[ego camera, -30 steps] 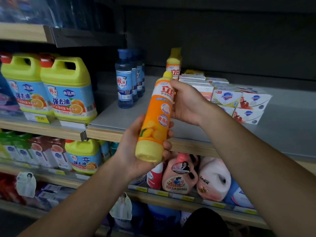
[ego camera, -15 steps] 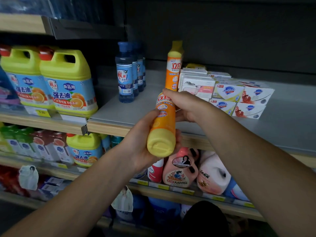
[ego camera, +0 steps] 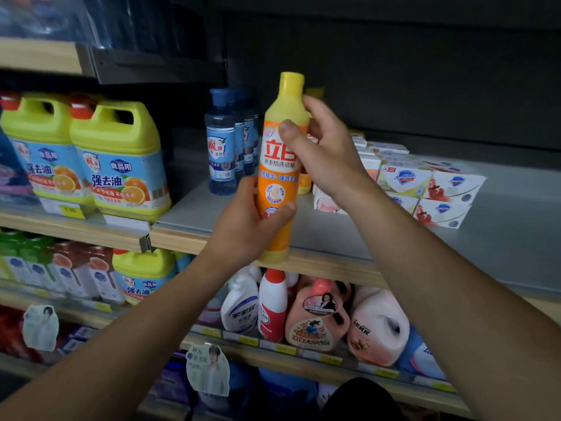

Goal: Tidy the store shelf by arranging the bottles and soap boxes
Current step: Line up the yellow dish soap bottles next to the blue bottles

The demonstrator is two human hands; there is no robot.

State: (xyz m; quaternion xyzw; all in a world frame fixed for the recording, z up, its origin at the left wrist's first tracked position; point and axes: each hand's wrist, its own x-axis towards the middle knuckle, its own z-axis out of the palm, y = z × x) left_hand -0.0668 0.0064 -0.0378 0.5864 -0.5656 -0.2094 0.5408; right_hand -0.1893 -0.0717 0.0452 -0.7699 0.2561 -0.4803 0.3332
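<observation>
The grey shelf (ego camera: 349, 238) is being occupied along its back by goods of several sizes. Just beyond its left edge, on the neighbouring board, two yellow jugs (ego camera: 121, 159) are being kept side by side, touching. Toward the back right of the shelf, soap boxes (ego camera: 431, 189) are being kept in a loose stack two layers high, some of them skewed. Near the back left corner, blue bottles (ego camera: 221, 144) are being kept upright in a row running front to back.

The orange detergent bottle (ego camera: 277, 174) is being held upright in the air over the front edge of the shelf, cap up, with its base level with the wooden lip. Its lower body is being gripped by the left hand (ego camera: 243, 229), whose fingers and thumb are being wrapped round it. Its yellow shoulder is being pinched by the right hand (ego camera: 328, 153), thumb at the front and fingers curled behind. A second orange bottle (ego camera: 303, 183) is being mostly hidden behind the right hand.
</observation>
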